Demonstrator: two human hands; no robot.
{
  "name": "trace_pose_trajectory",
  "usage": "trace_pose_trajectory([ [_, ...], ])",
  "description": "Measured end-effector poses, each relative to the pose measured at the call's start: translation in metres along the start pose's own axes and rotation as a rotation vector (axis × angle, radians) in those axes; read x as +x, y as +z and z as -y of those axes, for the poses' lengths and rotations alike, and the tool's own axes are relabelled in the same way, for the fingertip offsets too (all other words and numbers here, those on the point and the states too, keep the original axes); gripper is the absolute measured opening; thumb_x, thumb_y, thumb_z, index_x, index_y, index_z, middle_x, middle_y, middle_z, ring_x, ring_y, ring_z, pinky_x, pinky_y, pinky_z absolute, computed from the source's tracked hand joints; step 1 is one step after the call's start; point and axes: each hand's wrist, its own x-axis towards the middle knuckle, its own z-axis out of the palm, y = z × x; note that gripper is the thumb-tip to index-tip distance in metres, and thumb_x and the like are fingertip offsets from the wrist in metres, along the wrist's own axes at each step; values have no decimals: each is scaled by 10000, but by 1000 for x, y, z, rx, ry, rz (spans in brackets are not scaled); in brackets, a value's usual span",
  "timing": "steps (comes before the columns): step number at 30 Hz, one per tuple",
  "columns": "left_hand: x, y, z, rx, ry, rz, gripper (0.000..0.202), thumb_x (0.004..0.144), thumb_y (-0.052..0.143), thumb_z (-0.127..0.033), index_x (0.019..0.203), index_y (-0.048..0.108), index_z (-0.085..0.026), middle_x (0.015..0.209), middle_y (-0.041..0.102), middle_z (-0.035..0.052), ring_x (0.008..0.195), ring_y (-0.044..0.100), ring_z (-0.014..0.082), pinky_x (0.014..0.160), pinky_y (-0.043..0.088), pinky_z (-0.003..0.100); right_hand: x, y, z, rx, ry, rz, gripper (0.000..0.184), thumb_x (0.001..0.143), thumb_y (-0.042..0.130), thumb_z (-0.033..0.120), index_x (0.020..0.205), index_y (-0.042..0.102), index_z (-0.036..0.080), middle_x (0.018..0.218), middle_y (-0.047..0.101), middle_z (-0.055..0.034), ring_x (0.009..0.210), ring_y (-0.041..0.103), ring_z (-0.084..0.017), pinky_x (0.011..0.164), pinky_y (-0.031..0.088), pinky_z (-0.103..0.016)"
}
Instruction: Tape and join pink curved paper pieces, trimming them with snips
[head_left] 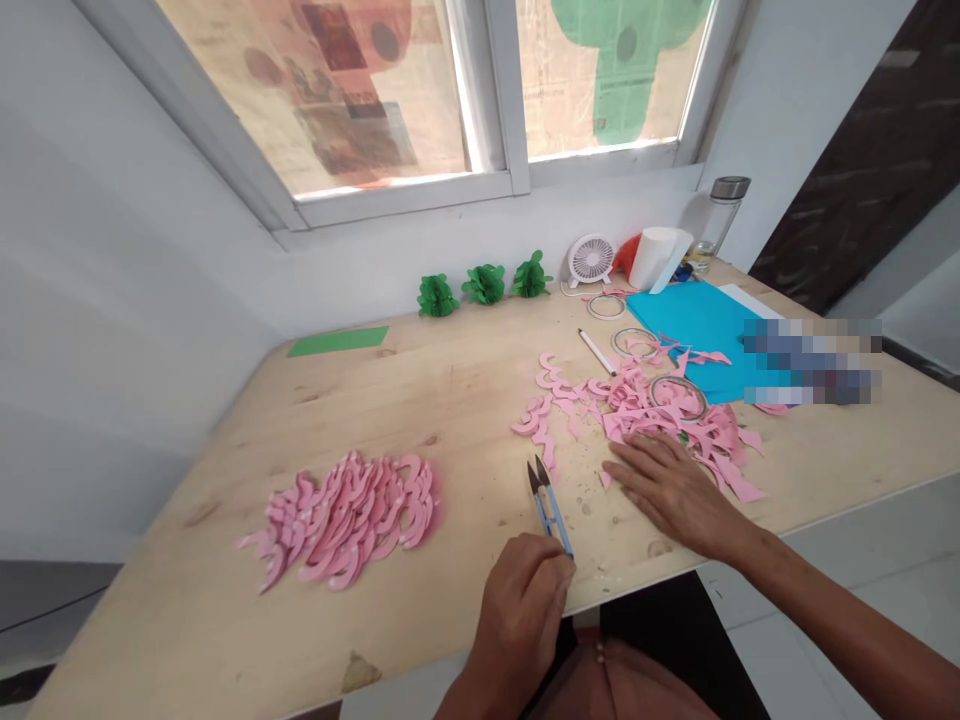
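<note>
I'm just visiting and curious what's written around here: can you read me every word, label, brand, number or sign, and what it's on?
No text is readable.
Left window paper: print, too blurred.
Right window paper: small print, too faint.
Bottle: possible label near its base, too small.
Pixelated patch: obscured.
Scissors: no lettering I can make out.

"What's the left hand point(525, 600) doing?"

"It's holding its fingers point(538, 558) curled, low in the middle of the frame."

"And the right hand point(671, 487)?"

"It's lying palm down, right of centre, fingers pointing leftward, the forearm point(832, 603) slanting in from the lower right corner."
</note>
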Motion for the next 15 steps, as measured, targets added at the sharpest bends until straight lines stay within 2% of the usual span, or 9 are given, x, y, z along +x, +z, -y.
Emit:
trace_pose_trajectory([
  [4,2,9,-1,-15,15,-7,159,854,460,-50,884,561,-169,847,614,75,750,562,173,647,481,293,-17,-6,-32,-43,67,-47,321,912,489,213,1202,626,228,1216,650,-104,1226,498,-294,989,368,-520],
  [7,3,13,-1,-34,5,-12,156,852,463,-49,882,560,-167,850,617,76,747,563,171,645,481,293,-19,-15,-36,-23,122,-111,266,897,521,215,1119,667,226,1175,673,-87,1194,528,-288,965,413,-500],
  [10,4,14,1,-36,2,-12,150,850,468,-47,883,557,-163,853,619,77,744,564,168,643,480,291,-11,-21,-12,83,94,-159,268,897,520,228,1126,657,224,1188,666,-90,1188,541,-263,977,432,-481],
  [13,4,15,1,-8,21,-20,153,860,459,-56,875,565,-166,846,625,74,741,569,169,642,483,290,2,-21,22,168,-24,-18,360,919,487,263,1266,570,211,1313,588,-94,1269,470,-261,1032,401,-474],
  [15,5,15,1,1,33,-18,165,870,446,-59,857,567,-169,840,630,72,740,567,169,645,483,291,7,-18,33,212,-70,72,387,920,493,287,1296,545,212,1341,566,-81,1280,460,-251,1037,411,-444],
])
